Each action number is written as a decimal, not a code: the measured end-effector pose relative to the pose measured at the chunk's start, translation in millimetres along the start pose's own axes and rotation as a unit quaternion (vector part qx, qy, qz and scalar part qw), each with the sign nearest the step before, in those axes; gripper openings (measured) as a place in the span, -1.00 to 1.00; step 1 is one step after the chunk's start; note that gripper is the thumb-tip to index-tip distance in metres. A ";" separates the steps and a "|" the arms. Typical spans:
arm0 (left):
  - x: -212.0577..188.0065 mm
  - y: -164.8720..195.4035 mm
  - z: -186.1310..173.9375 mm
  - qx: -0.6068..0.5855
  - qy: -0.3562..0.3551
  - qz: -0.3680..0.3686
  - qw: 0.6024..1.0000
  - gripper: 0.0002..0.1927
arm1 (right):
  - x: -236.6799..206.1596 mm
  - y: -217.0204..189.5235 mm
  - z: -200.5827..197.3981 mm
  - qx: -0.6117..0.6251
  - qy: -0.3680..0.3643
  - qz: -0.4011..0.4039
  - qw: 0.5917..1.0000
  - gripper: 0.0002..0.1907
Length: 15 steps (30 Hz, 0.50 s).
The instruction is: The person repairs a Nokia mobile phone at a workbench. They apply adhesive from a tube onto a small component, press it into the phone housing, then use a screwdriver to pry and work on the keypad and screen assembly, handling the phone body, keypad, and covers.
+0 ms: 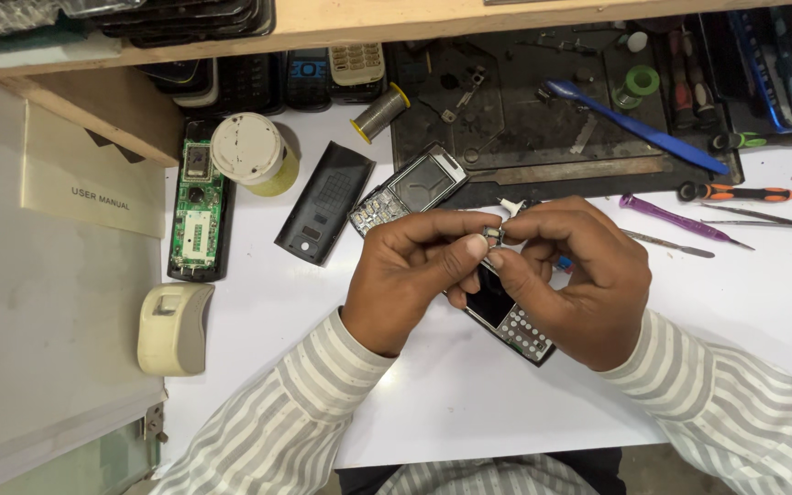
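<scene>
My left hand (414, 275) and my right hand (575, 275) meet over the white table (469, 394). Together their fingertips pinch a tiny metal part (494, 236). A black keypad phone (511, 321) lies beneath them, partly hidden, and it looks propped in my right palm. Behind my hands lies an opened silver phone body (410, 190), with a black back cover (324, 202) to its left.
A green circuit board (199, 209), a round white container (251, 151) and a beige device (173, 327) lie at the left. A black work mat (552, 119) holds a blue pry tool (634, 126). Screwdrivers and tweezers (680, 218) lie at the right. A solder spool (379, 112) sits at the back.
</scene>
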State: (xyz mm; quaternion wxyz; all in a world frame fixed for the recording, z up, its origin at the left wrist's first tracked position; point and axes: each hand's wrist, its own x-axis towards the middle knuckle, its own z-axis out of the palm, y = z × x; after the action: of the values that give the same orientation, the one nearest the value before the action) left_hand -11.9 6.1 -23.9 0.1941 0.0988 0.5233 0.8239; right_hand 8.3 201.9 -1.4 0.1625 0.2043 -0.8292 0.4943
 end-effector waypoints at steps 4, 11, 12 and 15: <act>-0.3 2.9 3.1 0.042 0.011 0.021 0.999 -0.66 | -0.7 4.2 -3.1 0.008 -0.008 -0.020 1.000 -0.75; 0.7 23.5 -4.0 0.276 0.188 0.150 0.931 -0.73 | -4.0 17.9 -11.4 0.153 0.011 0.042 0.987 -0.75; 1.0 27.0 -6.0 0.344 0.225 0.173 0.895 -0.74 | -3.6 20.5 -13.7 0.158 0.019 0.048 0.986 -0.76; -1.5 33.8 -8.5 0.585 0.243 0.236 0.737 -0.60 | -3.5 26.5 -16.4 0.176 0.029 0.051 0.983 -0.79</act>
State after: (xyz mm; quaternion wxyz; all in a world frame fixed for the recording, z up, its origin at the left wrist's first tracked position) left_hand -21.0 -14.3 2.9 -0.2363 0.1102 0.8912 0.3713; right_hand -0.8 228.4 -15.5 0.1229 0.1729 -0.7338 0.6454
